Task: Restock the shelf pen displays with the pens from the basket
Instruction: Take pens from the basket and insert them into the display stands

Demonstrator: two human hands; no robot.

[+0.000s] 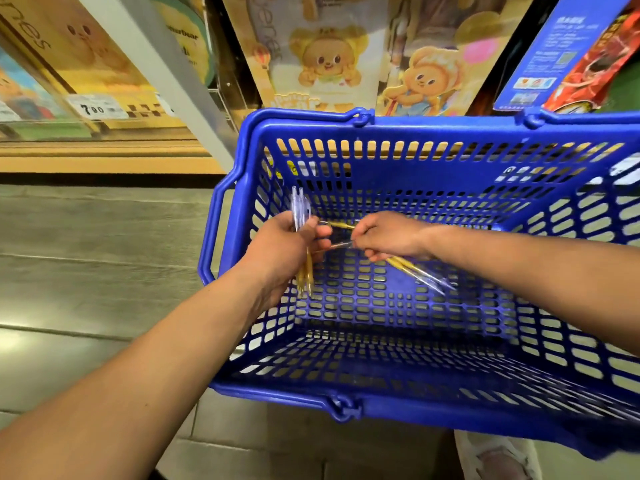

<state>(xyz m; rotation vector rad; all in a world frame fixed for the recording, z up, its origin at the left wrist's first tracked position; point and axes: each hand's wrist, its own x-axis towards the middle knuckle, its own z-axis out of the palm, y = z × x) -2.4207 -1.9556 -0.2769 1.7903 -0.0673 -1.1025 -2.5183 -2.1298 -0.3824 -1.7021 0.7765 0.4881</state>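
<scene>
Blue plastic basket is framing a person's left hand, gripping an upright bundle of pens, and right hand, clutching loose pens just above its floor, apparently gathering stock that next needs carrying to the unseen pen displays.

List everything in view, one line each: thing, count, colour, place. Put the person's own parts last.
basket: one, blue, before the shelves, under both hands
upright pens: several, clear and yellow, over the basket's left side
slanting pens: a few, yellow and clear, inside the basket
bear-print boxes: several, yellow and cream, shelves behind the basket
price tag: one, white, left shelf edge
blue-and-red box: one, upper right
floor: grey, left
shoe: one, pale, bottom edge
left hand: grip round the upright pens
right hand: grip round the slanting pens
</scene>
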